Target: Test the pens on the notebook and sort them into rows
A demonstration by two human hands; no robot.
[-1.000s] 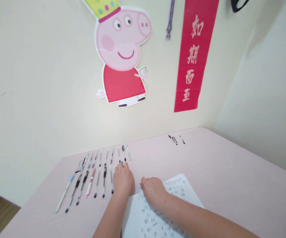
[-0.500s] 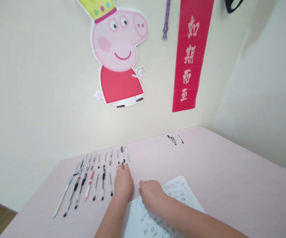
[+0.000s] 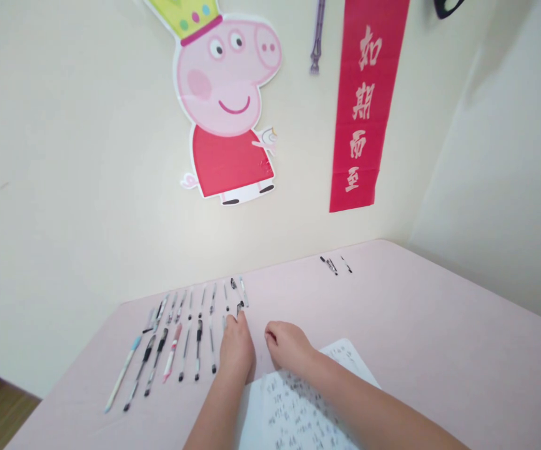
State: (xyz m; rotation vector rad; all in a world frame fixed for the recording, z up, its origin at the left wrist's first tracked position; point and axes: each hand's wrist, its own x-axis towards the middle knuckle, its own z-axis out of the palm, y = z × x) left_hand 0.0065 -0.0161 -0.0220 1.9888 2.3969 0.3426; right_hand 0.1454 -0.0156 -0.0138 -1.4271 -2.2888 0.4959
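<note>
My left hand (image 3: 237,342) is closed beside the rows of pens, its fingertips pinching a black-capped pen (image 3: 239,307) whose lower part the hand hides. My right hand (image 3: 289,344) is curled into a loose fist just above the top edge of a sheet of handwritten paper (image 3: 293,406); whatever its fingers hold, if anything, is hidden. To the left of my left hand lie several pens side by side, among them a pink and white pen (image 3: 172,353), a black-gripped pen (image 3: 198,350) and a pale pen with a blue end (image 3: 123,375).
A second row of pens (image 3: 202,301) lies farther back on the pink tabletop (image 3: 439,350). A few small black pen parts (image 3: 330,265) rest near the wall at the back. On the wall hang a cartoon pig cutout (image 3: 233,125) and a red banner (image 3: 368,106).
My right hand has lifted and moved slightly away from me, off the paper, curling more tightly. My left hand and the pen at its fingertips have shifted a little right. The view has also shifted slightly.
</note>
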